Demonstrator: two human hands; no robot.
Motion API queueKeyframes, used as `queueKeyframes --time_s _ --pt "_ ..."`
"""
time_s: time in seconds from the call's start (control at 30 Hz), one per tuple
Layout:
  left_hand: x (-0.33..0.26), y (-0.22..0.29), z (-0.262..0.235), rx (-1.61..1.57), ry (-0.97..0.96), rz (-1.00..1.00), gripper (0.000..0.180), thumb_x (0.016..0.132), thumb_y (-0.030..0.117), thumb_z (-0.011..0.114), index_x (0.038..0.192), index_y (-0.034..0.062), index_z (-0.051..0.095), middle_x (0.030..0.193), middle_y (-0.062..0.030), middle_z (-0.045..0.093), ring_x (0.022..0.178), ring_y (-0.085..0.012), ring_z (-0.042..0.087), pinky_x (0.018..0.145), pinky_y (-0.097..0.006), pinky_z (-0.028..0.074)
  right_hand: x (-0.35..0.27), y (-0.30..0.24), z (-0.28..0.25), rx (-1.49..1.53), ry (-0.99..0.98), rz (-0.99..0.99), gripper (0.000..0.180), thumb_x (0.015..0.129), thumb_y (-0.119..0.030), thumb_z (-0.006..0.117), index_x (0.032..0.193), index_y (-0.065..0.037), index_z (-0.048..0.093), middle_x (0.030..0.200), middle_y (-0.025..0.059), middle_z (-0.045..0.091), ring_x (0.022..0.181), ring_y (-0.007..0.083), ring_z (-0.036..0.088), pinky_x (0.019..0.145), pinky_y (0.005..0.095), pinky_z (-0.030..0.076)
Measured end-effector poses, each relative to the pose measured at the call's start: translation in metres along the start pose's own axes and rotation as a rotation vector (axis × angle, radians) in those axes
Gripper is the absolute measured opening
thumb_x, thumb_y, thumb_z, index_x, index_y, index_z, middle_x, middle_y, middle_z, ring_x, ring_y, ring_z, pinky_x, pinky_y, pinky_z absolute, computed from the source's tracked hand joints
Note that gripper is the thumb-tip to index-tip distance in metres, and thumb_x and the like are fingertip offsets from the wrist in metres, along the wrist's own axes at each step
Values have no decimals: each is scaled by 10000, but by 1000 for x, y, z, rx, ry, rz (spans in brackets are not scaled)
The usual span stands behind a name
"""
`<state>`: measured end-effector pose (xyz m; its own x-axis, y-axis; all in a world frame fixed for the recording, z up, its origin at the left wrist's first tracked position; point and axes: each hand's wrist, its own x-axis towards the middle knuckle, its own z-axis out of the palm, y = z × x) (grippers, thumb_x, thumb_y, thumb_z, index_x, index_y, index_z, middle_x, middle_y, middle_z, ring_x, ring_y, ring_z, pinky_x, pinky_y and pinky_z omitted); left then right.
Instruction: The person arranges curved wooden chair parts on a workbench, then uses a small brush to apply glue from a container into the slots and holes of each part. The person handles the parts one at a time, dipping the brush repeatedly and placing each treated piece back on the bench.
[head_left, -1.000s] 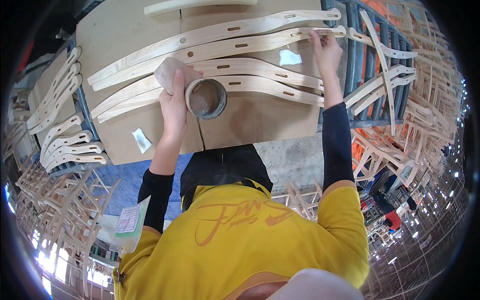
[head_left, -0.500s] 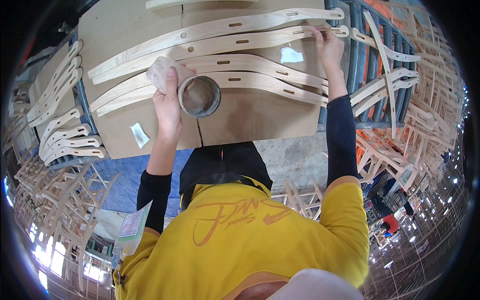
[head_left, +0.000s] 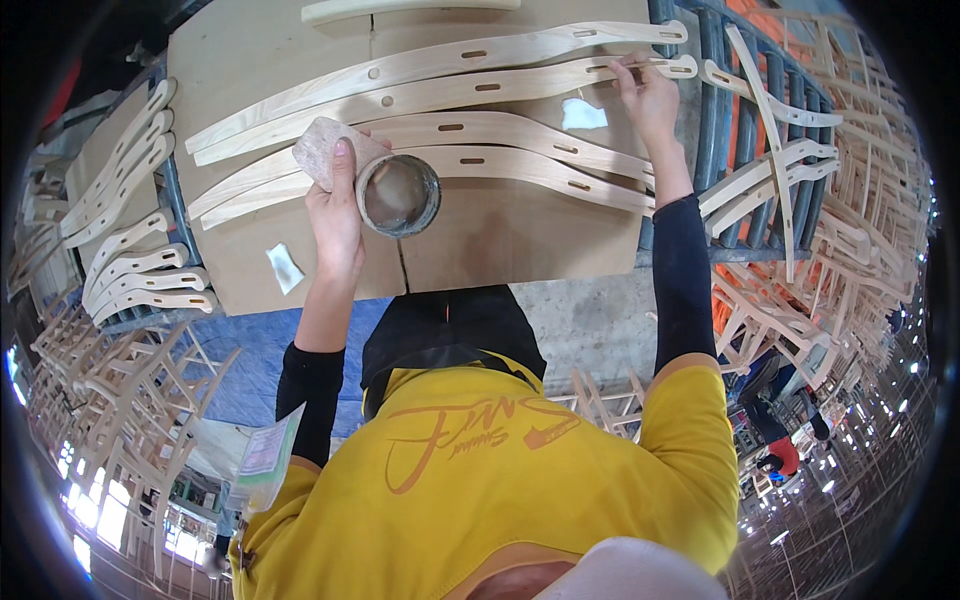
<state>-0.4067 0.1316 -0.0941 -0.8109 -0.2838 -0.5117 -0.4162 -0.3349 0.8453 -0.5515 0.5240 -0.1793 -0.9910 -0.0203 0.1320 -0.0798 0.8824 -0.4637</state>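
My left hand (head_left: pixel 338 212) is closed around a round cup (head_left: pixel 399 196) with a grimy rim and murky brownish contents. A pale, speckled block (head_left: pixel 328 152) is held in the same hand, against the cup's side. At the far right of the table my right hand (head_left: pixel 652 103) pinches what looks like a thin stick (head_left: pixel 640 64) over the slotted end of a curved wooden piece (head_left: pixel 535 82). Behind that piece lies another curved slotted piece (head_left: pixel 520 47). Nearer to me rest two more, a wooden piece (head_left: pixel 500 127) and a wooden piece (head_left: pixel 520 163), partly hidden by my left hand.
Brown cardboard (head_left: pixel 500 240) covers the table. A white scrap (head_left: pixel 583 114) lies by my right hand, another white scrap (head_left: pixel 284 268) at the front left. More curved parts (head_left: pixel 150 279) sit at the left; a dark metal rack (head_left: pixel 735 150) with wooden pieces stands at the right.
My right hand has shifted slightly left along the slotted end of the wooden piece, still pinching. The left hand keeps the cup and block almost in place.
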Motion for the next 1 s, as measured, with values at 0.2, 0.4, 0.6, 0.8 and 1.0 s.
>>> queueKeyframes --time_s 0.2,0.4,0.6,0.8,1.0 --pt "0 2 -2 12 -25 -13 473 1060 372 526 1273 -47 577 1134 -173 686 1078 -238 668 963 -367 529 8 30 5 -51 72 12 339 917 -406 699 924 -69 734 758 127 722 701 312 703 648 401 545" --pt "-1 5 -5 30 -11 17 476 1058 375 530 1262 -51 589 1127 -167 693 1057 -225 676 942 -353 537 5 -2 4 48 -18 53 303 926 -369 701 929 -67 727 764 110 734 708 264 722 664 368 551" --pt "-1 14 -4 8 4 49 452 1060 372 527 1212 -42 628 1065 -153 723 997 -201 697 898 -325 551 3 18 4 -28 50 112 219 943 -296 704 962 -78 721 763 78 751 729 187 752 684 309 553" --pt "-2 23 -9 36 -12 65 525 1058 372 529 1324 -80 529 1194 -189 674 1117 -234 658 997 -358 507 2 -16 -6 -9 -15 92 226 945 -300 699 984 -78 718 782 81 754 767 204 756 699 331 559" --pt "21 72 7 63 25 354 449 1060 336 538 1219 -66 662 1128 -139 733 1053 -180 673 963 -291 492 -8 -21 -39 -37 172 77 210 969 -222 677 1037 -24 699 897 116 764 866 191 754 780 299 566"
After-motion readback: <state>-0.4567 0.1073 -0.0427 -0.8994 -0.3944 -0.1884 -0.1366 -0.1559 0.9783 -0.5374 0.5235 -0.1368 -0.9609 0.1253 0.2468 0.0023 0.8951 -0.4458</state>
